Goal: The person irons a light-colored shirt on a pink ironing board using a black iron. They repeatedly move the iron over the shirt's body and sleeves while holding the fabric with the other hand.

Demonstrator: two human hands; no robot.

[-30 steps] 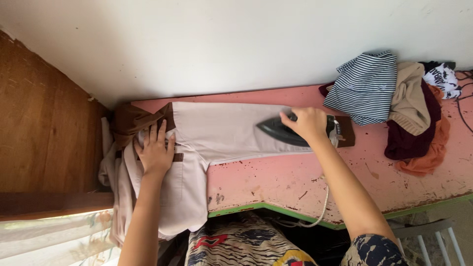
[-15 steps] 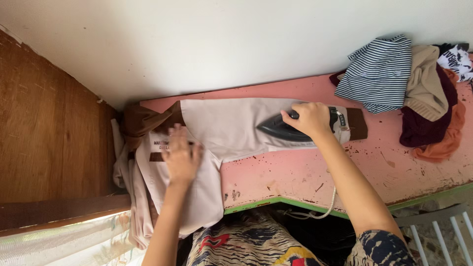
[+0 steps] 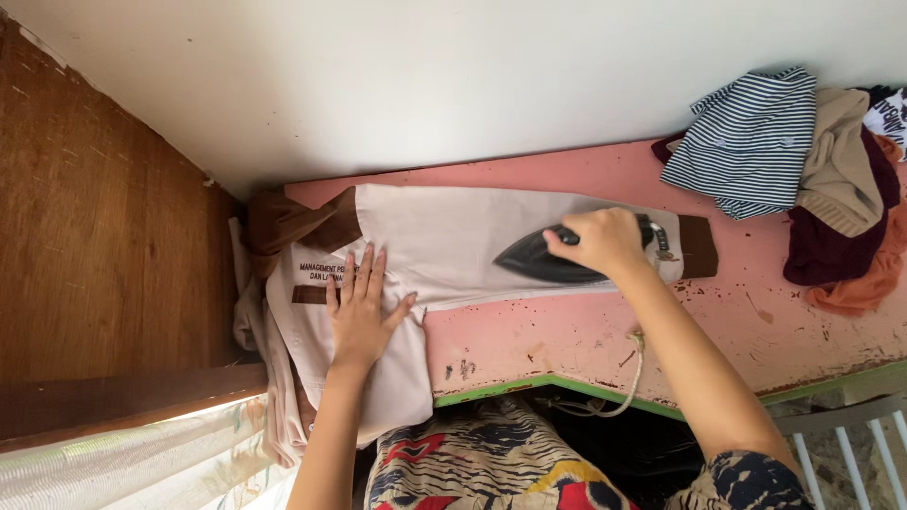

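While the iron point(image 3: 553, 257) is resting on the sleeve at the centre of the frame, I am noting the right hand point(image 3: 605, 242) wrapping its fingers closed around the handle, presumably to steer it. Left of centre, the left hand point(image 3: 362, 314) is lying flat with fingers spread, gripping nothing, seemingly pinning the shirt point(image 3: 416, 247) taut. That beige, brown-trimmed shirt is stretching across the pink table point(image 3: 586, 331), its body hanging over the left edge.
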